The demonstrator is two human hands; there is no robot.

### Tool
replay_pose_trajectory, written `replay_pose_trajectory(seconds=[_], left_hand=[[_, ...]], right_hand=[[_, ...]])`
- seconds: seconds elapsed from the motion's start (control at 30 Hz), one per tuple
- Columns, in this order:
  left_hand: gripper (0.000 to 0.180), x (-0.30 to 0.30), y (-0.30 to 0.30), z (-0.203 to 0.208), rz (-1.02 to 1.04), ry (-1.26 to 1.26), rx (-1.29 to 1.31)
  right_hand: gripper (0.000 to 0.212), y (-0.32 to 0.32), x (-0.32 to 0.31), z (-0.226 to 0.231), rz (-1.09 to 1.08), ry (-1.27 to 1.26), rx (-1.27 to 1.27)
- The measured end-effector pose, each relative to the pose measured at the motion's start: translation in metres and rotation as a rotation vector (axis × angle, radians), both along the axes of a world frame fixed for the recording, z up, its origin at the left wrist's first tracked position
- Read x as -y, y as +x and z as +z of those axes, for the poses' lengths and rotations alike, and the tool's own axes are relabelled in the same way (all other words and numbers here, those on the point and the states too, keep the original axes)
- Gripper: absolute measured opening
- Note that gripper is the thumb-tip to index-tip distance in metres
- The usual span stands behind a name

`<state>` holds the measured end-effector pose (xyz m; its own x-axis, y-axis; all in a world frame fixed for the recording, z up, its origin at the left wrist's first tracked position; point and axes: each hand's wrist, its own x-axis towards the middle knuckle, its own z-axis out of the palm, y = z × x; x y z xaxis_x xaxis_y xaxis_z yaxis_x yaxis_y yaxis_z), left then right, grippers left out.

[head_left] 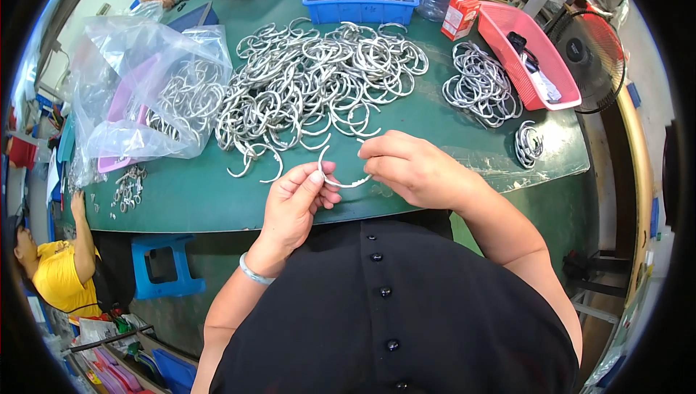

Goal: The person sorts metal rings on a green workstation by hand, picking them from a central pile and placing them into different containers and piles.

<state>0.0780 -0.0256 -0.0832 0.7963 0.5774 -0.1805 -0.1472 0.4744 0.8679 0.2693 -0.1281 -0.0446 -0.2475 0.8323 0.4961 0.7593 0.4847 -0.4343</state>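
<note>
Left hand point(296, 197) and right hand point(412, 167) hold a ring point(346, 186) near bare table edge point(210, 221).

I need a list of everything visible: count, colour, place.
table: one, green, centre
held ring: one, silver, between hands
loose rings: many, silver, on table
bag: one, transparent, table's left
tray: one, lilac, seen through bag
bin: one, blue, far side
baskets: two, pink, far left and right
box: one, red, by right basket
fan: one, black, right
stool: one, blue, lower left
workers: two, yellow and pale tops, left
left hand, right hand: two, at held ring
</note>
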Motion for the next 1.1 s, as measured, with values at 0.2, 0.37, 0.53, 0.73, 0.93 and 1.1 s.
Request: replay_pose_trajectory(seconds=[0.2,0.37,0.53,0.73,0.93,1.1], left_hand=[[0.022,-0.001,-0.007,0.007,0.022,-0.006,-0.01],[0.02,-0.001,-0.008,0.013,0.02,-0.012,-0.035],[0.019,-0.002,-0.007,0.016,0.039,-0.059,-0.084],[0.019,-0.004,-0.006,0.015,0.034,-0.1,-0.118],[0.019,-0.006,-0.006,0.013,0.014,-0.137,-0.122],[0.018,-0.004,-0.007,0.013,0.045,-0.067,-0.116]], right_hand=[[0.02,-0.008,0.003,-0.006,-0.008,-0.011,-0.412],[0.023,-0.016,0.001,-0.019,-0.095,-0.216,-1.033],[0.024,-0.015,0.001,-0.023,-0.09,-0.415,-1.324],[0.023,-0.016,0.001,-0.022,-0.063,-0.445,-1.411],[0.02,-0.017,0.002,-0.021,-0.073,-0.461,-1.412],[0.019,-0.015,0.002,-0.021,-0.056,-0.482,-1.398]])
